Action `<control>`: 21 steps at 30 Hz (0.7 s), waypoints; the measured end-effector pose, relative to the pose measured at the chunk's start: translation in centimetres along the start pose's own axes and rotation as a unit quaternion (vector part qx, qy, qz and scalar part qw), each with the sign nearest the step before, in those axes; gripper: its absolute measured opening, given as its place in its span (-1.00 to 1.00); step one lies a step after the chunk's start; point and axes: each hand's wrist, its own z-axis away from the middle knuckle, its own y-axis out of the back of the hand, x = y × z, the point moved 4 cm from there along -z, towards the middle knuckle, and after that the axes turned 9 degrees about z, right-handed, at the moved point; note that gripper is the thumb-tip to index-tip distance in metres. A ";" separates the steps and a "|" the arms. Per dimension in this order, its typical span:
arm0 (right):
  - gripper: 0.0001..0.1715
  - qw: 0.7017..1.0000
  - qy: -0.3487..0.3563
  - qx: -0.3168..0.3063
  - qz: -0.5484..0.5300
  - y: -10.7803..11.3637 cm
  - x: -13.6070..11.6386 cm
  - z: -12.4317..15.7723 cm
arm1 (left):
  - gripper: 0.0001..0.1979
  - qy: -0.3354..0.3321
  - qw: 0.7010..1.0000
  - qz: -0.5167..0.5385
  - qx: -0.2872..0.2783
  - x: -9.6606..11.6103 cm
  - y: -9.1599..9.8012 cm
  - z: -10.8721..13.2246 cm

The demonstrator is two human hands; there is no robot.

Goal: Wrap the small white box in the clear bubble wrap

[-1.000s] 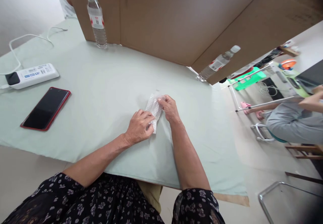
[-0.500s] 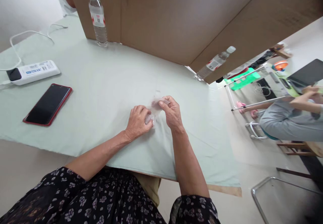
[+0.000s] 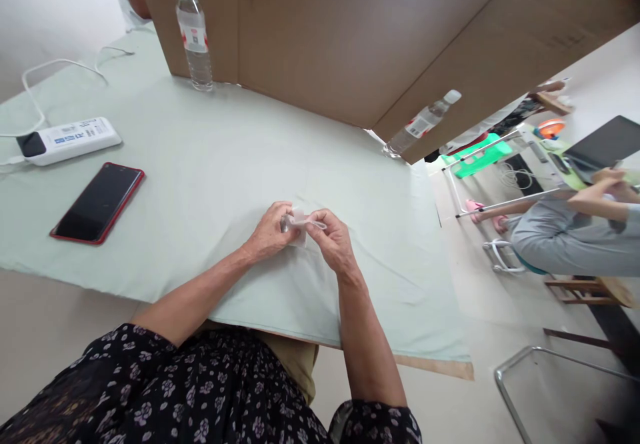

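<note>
Between my two hands, above the cloth-covered table (image 3: 280, 141), is a small crumpled piece of clear plastic film (image 3: 299, 219). My left hand (image 3: 270, 232) is closed around its left side, with something shiny under the thumb that is too small to make out. The thumb and fingers of my right hand (image 3: 331, 239) pinch the film's right end, where a folded strip forms a small loop. Both hands are close together near the table's front edge.
A phone with a red case (image 3: 99, 203) and a white power bank (image 3: 70, 141) with cables lie at left. Two water bottles (image 3: 194, 37) stand against a cardboard panel (image 3: 310, 37). At right, a seated person (image 3: 575, 231) is by a laptop (image 3: 603, 144); a metal chair frame (image 3: 520, 357) is nearby.
My right hand has come lower and nearer my left, its end of the film now drawn into a narrow loop. The left hand has turned slightly and kept its hold.
</note>
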 end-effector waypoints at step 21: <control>-0.91 0.991 0.055 0.122 -0.006 -3.4 2.1 4.3 | -0.73 0.022 0.988 -0.005 -0.153 1.0 1.4 -0.3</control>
